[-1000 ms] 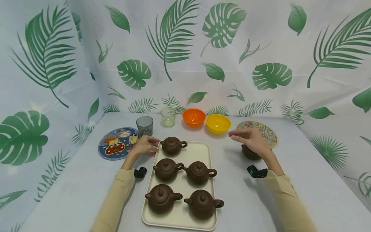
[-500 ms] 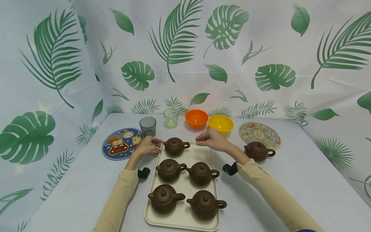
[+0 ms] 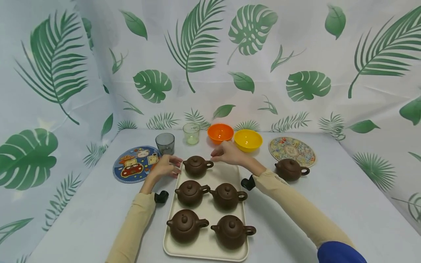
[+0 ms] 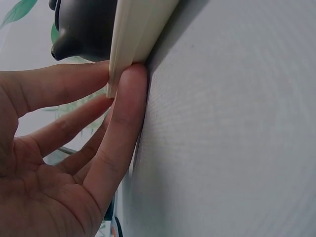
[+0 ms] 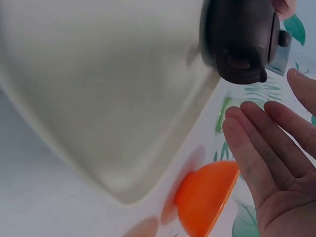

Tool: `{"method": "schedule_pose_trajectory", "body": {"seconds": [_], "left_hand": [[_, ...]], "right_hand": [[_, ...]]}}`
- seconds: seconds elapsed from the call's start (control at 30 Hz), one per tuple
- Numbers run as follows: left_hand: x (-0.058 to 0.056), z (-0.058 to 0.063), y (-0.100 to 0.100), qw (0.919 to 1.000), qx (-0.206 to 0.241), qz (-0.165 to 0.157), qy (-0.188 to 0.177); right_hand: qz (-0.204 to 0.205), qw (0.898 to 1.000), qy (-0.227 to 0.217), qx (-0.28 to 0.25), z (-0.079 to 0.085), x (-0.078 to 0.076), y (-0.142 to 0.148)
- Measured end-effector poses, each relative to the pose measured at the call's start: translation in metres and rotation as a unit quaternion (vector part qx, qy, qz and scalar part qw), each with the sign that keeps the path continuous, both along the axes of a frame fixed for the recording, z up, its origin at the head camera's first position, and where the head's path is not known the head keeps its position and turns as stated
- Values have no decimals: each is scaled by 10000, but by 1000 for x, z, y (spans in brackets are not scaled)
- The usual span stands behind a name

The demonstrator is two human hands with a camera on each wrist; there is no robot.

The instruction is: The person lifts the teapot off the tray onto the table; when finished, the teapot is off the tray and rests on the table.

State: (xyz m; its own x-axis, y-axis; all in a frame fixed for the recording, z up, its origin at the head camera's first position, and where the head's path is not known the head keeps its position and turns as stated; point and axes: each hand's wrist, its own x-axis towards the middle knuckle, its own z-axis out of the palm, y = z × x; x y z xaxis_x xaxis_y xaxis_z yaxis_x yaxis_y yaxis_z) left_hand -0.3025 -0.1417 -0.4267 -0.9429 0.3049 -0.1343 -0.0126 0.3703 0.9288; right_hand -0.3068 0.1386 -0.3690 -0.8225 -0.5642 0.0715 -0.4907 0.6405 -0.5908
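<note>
My left hand (image 3: 164, 167) pinches the far left edge of a cream tray (image 3: 205, 250). In the left wrist view, the fingertips (image 4: 132, 79) lie against its rim and outer wall, low over the tabletop. Several dark brown lidded teapots stand upright on the tray, handles to the right. The farthest teapot (image 3: 195, 166) sits close to my left fingertips. Just beyond its handle is my right hand (image 3: 229, 153), over the tray's far end. The right wrist view has its fingers (image 5: 254, 163) extended and apart from the teapot, holding nothing.
Another brown teapot (image 3: 291, 169) stands right of the tray, by a patterned round mat (image 3: 291, 148). A blue cartoon mat (image 3: 133, 166) and grey glass (image 3: 165, 143) lie left. Behind are a greenish glass (image 3: 191, 134), orange bowl (image 3: 220, 133) and yellow bowl (image 3: 248, 140).
My right hand has moved left from over the teapot beside the patterned mat to the far teapot's handle. My left hand stays at the tray edge, and the teapots stay in place.
</note>
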Motion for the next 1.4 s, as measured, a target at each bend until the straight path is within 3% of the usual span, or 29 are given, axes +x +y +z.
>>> {"method": "schedule_pose_trajectory", "body": {"seconds": [0.23,0.33,0.5,0.57,0.7,1.03,1.13,1.4], "left_hand": [[-1,0,0,10000,71,-21,8],[1,2,1,10000,65,-31,-4],[12,18,4,9999,-17,-98,43],[12,17,4,9999,-40,-74,73],[0,-1,2,9999,-91,41,78],[2,-3,-1,9999,-50,85,39],[5,1,-1,10000,-6,26,-15],[22,29,4,10000,-60,-50,-31]], "right_hand": [[168,9995,-259,11,1,-3,-14],[252,9996,-141,57,-1,-4,-18],[237,9995,-49,194,-2,-6,-25],[184,9994,-71,268,-1,-6,-27],[29,9991,-128,393,-3,-5,-28],[-112,9991,-316,269,-13,-4,-29],[-100,9990,-368,229,-13,-3,-29],[-180,9989,-361,230,-11,-2,-29]]}}
